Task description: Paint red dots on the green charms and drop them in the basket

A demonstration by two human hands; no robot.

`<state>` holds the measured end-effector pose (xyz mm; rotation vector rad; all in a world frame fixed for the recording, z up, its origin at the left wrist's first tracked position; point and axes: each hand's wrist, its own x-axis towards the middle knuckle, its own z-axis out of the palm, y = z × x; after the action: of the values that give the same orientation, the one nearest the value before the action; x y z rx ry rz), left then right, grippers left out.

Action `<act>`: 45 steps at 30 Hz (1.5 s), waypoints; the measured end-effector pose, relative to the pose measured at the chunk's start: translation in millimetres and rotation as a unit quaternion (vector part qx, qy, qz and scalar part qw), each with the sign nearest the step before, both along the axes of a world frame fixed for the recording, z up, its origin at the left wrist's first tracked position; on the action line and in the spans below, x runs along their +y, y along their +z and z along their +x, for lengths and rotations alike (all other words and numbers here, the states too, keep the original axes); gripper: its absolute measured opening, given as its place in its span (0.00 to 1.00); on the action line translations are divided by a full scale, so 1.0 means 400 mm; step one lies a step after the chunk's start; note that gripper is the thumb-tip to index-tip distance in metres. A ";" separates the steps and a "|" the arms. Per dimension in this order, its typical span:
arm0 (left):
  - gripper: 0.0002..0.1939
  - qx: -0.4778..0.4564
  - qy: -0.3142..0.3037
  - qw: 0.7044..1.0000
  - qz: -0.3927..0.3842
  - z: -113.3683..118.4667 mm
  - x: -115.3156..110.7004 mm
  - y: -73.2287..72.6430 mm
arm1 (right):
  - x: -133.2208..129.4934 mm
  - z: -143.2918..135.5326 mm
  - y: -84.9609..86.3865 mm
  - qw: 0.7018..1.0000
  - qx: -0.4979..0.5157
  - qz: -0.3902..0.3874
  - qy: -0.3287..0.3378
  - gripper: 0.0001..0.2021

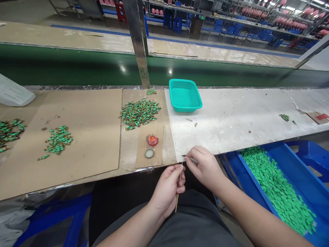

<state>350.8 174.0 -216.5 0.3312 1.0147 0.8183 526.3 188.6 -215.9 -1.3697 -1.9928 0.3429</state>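
Note:
At the table's front edge, my left hand [171, 183] is closed around a thin yellowish stick [176, 204], whose lower end sticks out below my fingers. Close beside it on the right, my right hand [204, 166] pinches a slim grey tool with a dark pointed tip [184, 156]; most of it is hidden by the fingers, so its kind is unclear. A tiny dark piece shows at the left fingertips, too small to name. Just left of my hands lie a bottle cap [149, 153] with pale contents and a small dish of red material [153, 140].
A heap of small green-and-gold pieces [140, 113] lies on cardboard, with a smaller pile [58, 140] farther left. A turquoise basket [185, 109] stands behind my hands. Green discs [280, 188] fill part of a blue bin [303, 168] below right. A metal post [138, 44] rises beyond.

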 end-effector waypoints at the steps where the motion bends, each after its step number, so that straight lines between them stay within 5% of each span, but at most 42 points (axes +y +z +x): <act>1: 0.28 0.000 -0.001 1.000 0.000 0.000 0.000 0.000 | -0.001 0.000 0.002 1.000 0.000 0.000 0.002 0.12; 45: 0.32 0.020 0.004 1.000 -0.009 0.007 0.001 -0.002 | -0.002 0.003 0.000 0.999 0.028 -0.006 0.018 0.12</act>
<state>353.4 174.6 -217.3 0.3303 1.0602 0.8118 527.7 188.0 -216.0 -1.3178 -1.9743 0.4059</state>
